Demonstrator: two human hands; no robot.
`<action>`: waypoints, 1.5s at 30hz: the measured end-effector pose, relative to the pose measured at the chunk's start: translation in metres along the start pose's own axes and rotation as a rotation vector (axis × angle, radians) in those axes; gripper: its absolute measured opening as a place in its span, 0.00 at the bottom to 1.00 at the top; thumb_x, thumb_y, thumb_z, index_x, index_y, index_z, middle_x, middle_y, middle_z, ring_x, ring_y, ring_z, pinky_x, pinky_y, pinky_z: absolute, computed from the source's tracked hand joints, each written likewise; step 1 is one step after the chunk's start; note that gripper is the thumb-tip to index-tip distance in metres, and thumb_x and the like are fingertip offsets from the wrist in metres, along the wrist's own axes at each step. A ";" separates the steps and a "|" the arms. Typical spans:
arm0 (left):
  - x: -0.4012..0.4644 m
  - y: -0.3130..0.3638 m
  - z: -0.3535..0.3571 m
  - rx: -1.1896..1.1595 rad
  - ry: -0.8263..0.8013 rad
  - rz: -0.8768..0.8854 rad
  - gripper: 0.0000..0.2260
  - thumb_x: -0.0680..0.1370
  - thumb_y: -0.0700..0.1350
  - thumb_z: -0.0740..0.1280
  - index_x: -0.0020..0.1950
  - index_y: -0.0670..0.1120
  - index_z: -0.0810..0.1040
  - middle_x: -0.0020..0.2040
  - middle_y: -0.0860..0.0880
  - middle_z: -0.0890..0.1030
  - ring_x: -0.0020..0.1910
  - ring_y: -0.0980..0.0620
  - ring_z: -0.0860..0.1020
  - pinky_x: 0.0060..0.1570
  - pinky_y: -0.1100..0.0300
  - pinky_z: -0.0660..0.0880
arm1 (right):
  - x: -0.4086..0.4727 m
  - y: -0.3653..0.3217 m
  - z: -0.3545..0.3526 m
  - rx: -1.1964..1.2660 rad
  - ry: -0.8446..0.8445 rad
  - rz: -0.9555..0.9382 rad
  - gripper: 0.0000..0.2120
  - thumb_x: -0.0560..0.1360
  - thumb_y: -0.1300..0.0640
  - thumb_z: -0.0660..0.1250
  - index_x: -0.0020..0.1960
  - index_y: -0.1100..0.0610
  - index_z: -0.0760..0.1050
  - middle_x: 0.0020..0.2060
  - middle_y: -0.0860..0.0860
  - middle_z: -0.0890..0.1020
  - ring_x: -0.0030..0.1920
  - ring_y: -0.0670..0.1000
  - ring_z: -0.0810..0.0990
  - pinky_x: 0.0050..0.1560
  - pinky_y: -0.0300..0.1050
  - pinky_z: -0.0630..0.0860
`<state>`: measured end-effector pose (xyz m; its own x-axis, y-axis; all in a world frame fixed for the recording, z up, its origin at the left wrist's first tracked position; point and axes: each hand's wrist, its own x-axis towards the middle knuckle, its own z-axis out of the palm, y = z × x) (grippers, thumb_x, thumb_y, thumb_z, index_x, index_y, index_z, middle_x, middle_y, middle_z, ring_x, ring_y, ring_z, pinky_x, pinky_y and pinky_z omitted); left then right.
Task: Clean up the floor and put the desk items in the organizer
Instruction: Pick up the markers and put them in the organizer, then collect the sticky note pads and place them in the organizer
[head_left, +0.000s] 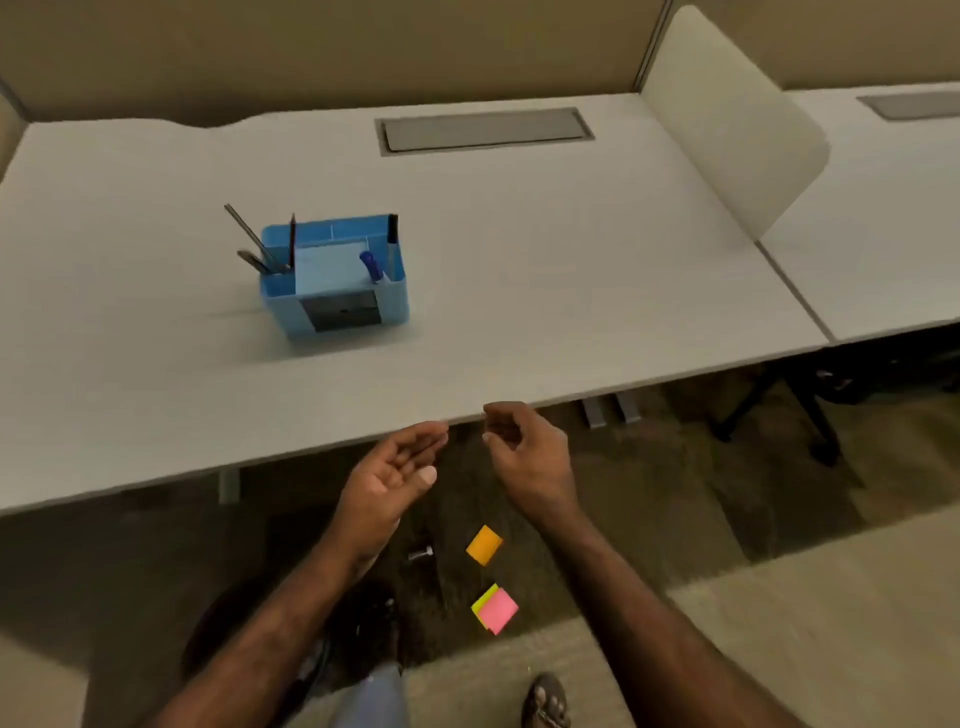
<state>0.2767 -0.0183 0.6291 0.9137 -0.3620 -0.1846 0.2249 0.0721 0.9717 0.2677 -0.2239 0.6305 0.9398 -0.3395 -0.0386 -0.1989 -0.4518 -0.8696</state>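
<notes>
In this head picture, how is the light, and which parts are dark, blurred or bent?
Head view: the desk is evenly and softly lit, without glare; the floor under it lies in deep shadow, so the small metal thing is hard to identify, while the orange note and pink note stand out; the organizer is slightly soft; the wide lens bends the desk edge.

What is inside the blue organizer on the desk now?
In the blue organizer: grey pens and a dark pencil left, a blue marker and black marker right. Its walls hide their lower ends.
</notes>
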 end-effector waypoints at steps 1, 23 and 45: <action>-0.008 -0.019 0.008 -0.007 0.003 -0.039 0.22 0.79 0.24 0.63 0.71 0.37 0.73 0.68 0.42 0.81 0.71 0.45 0.78 0.73 0.54 0.73 | -0.010 0.015 -0.001 -0.011 -0.023 0.024 0.15 0.75 0.65 0.74 0.60 0.53 0.83 0.52 0.48 0.88 0.52 0.43 0.86 0.59 0.42 0.84; -0.022 -0.514 0.082 0.275 -0.164 -0.803 0.16 0.82 0.30 0.64 0.69 0.30 0.72 0.48 0.39 0.81 0.36 0.61 0.79 0.34 0.72 0.73 | -0.187 0.475 0.121 -0.230 -0.284 0.583 0.17 0.74 0.65 0.66 0.58 0.51 0.84 0.54 0.50 0.87 0.54 0.54 0.86 0.57 0.51 0.83; 0.049 -0.826 0.005 1.005 -0.218 -0.572 0.09 0.80 0.42 0.67 0.57 0.40 0.81 0.55 0.41 0.85 0.57 0.45 0.82 0.55 0.56 0.75 | -0.172 0.734 0.301 -0.289 -0.173 0.990 0.22 0.68 0.52 0.81 0.60 0.56 0.83 0.55 0.54 0.88 0.55 0.54 0.87 0.50 0.41 0.78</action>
<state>0.1343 -0.1003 -0.1816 0.6670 -0.2627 -0.6972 0.1262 -0.8824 0.4532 0.0435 -0.2488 -0.1497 0.3433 -0.5531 -0.7591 -0.9389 -0.2242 -0.2612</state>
